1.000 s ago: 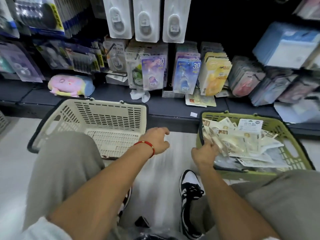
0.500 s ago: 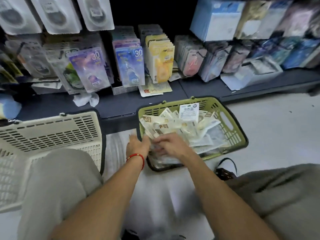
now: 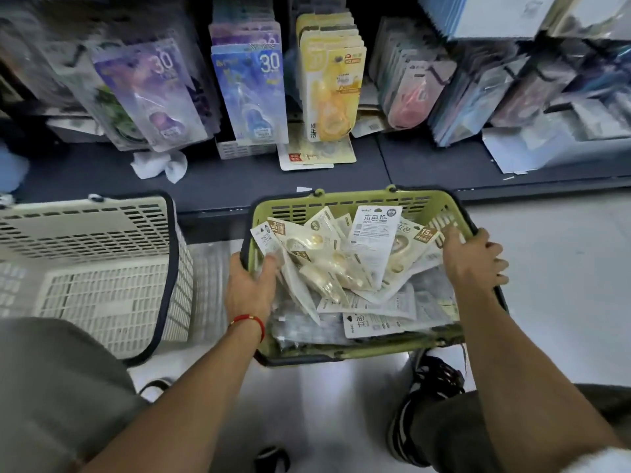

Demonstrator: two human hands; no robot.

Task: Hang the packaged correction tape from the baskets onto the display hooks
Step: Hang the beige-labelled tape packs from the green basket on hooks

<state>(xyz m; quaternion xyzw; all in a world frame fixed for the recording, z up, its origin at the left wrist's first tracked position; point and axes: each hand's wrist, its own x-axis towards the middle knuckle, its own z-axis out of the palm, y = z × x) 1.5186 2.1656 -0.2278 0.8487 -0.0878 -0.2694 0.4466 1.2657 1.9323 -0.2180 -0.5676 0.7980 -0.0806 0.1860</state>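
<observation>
Green basket, perhaps ten packets

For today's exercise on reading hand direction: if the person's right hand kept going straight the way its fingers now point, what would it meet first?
The right hand grips the green basket at its right rim, fingers pointing left over the inside. Going on, it would probably first meet the cream correction tape packages piled there; depth is uncertain.
</observation>
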